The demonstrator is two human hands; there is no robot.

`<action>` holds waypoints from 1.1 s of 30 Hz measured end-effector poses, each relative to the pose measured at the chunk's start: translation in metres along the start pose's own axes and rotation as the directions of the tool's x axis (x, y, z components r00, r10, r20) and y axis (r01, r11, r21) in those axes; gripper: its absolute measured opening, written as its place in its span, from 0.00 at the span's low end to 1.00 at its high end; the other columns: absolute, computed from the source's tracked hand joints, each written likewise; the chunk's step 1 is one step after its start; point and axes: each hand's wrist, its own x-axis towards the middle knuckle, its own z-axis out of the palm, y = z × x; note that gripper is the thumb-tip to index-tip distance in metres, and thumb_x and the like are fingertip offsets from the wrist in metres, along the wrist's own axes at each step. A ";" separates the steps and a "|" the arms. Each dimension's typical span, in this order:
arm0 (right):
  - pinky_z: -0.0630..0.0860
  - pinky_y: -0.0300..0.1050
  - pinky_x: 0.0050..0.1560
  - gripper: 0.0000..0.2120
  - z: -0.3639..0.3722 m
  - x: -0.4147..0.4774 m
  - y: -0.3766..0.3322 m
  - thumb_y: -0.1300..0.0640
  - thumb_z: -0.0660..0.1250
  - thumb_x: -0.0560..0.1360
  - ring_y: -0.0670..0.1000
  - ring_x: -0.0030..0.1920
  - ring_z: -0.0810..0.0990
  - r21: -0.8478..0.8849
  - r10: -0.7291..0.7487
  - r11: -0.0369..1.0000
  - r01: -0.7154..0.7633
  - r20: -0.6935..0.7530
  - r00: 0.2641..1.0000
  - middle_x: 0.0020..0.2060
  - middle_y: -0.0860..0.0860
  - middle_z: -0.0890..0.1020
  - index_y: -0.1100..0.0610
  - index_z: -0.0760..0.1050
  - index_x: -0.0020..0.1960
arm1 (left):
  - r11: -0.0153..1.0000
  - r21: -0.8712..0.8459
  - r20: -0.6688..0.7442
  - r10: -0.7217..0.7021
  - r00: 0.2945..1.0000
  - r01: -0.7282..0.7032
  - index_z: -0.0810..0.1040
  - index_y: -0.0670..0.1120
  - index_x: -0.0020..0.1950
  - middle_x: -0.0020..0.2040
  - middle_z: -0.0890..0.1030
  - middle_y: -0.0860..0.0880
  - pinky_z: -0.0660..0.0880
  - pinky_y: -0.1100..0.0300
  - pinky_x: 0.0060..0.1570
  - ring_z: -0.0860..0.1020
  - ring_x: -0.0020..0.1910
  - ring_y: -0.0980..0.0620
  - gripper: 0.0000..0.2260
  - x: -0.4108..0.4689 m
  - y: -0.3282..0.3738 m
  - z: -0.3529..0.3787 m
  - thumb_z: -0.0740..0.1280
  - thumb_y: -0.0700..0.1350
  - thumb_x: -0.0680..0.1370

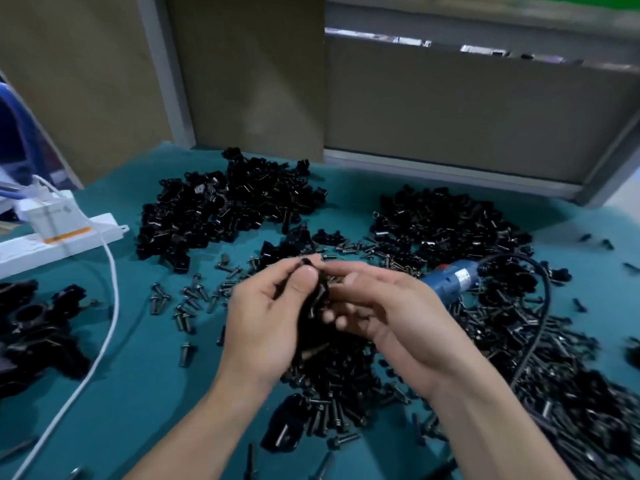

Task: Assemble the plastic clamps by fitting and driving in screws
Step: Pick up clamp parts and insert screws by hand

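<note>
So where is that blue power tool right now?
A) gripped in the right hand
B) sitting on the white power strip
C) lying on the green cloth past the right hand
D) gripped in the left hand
C: the blue power tool lies on the green cloth beyond the right hand, which together with the left hand holds a black clamp.

On table (pixel 138 393): clamp pile (pixel 225 206) sat back-centre, 2nd pile (pixel 446 220) back-right. Power strip (pixel 59 233) lay far left, w/ assembled clamps (pixel 34 327) in front of it. Loose screws (pixel 187 303) centre-left, screw heap (pixel 554 375) front-right. Driver (pixel 450 282) lay just behind right hand (pixel 391 317); it & left hand (pixel 273 323) held a clamp (pixel 318 299) over mid-table.
</note>
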 end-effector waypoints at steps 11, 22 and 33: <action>0.80 0.39 0.32 0.11 0.005 0.001 0.006 0.60 0.70 0.75 0.53 0.36 0.84 0.261 0.123 0.951 -0.164 0.166 0.978 0.42 0.60 0.84 0.66 0.78 0.54 | 0.744 -0.450 0.359 -0.355 0.863 0.493 0.84 0.49 0.65 0.54 0.86 0.41 0.79 0.60 0.31 0.75 0.27 0.56 0.20 0.006 0.011 -0.001 0.71 0.54 0.75; 0.69 0.37 0.26 0.08 -0.005 0.005 0.005 0.56 0.70 0.79 0.50 0.28 0.76 0.078 0.133 0.988 -0.135 0.034 0.991 0.35 0.56 0.80 0.62 0.80 0.51 | 0.962 -0.207 0.151 -0.151 0.977 0.181 0.90 0.53 0.50 0.58 0.87 0.51 0.78 0.60 0.63 0.83 0.61 0.55 0.17 0.012 0.005 -0.001 0.75 0.32 0.70; 0.73 0.46 0.27 0.14 -0.002 0.007 0.008 0.50 0.66 0.83 0.57 0.30 0.80 -0.418 -0.083 0.908 0.025 -0.120 0.989 0.34 0.58 0.85 0.58 0.82 0.46 | 0.966 -0.065 0.497 -0.188 0.847 0.252 0.79 0.58 0.70 0.48 0.87 0.45 0.79 0.59 0.52 0.85 0.47 0.49 0.17 0.004 0.002 -0.001 0.69 0.48 0.82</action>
